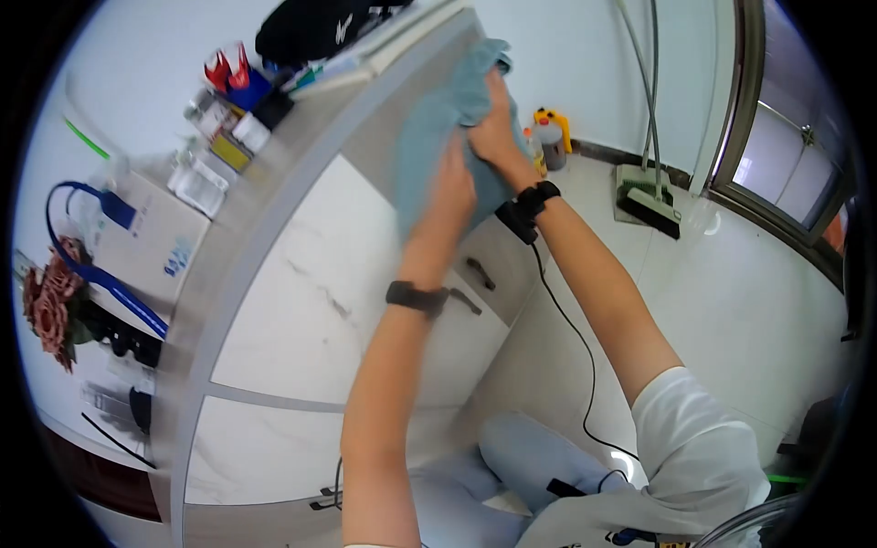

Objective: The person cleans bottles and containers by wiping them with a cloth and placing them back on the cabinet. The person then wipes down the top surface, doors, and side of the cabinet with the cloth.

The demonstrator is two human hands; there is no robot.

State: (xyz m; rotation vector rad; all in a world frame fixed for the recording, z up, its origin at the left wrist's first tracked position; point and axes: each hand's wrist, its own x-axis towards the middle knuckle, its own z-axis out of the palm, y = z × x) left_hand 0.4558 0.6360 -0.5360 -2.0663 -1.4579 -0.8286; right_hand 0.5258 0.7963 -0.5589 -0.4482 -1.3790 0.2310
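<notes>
A blue-green cloth (pixel 425 146) hangs in front of the far end of a cabinet with marble-patterned white doors (pixel 301 283) and a grey frame. Its upper part is bunched in my right hand (pixel 496 137), whose fingers are closed around it. My left hand (pixel 446 196) lies against the lower part of the cloth, smeared by motion, so how its fingers are set does not show. Both wrists wear black bands. A dark device (pixel 518 222) with a black cable sits at my right wrist.
Along the cabinet top (pixel 265 173) stand small bottles and jars, a white box (pixel 146 237), a blue strap and dried flowers (pixel 57 301). A black bag (pixel 306 32) lies at its far end. Bottles (pixel 551 142), a broom (pixel 650 196) and a dustpan stand on the floor.
</notes>
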